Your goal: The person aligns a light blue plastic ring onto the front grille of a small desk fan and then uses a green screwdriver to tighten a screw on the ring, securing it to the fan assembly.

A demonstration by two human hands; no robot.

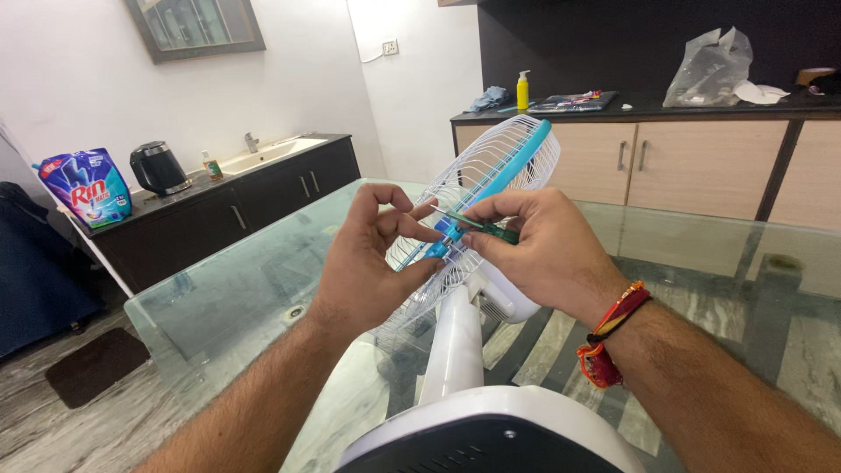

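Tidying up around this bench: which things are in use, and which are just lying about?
In use: fan, its grille, screwdriver, left hand, right hand.
Lying about: kettle, detergent pouch, yellow bottle, plastic bag.

Fan and screwdriver over the glass table

I see a white table fan (pixel 455 342) lying tipped away from me, its stand running toward twelve o'clock from the rounded base at six. Its white wire grille (pixel 508 158) has a blue rim band and tilts up toward one o'clock. A blue clip (pixel 442 238) sits on the grille's lower edge. A green-handled screwdriver (pixel 491 229) lies almost level, handle toward three o'clock, its tip meeting the clip.
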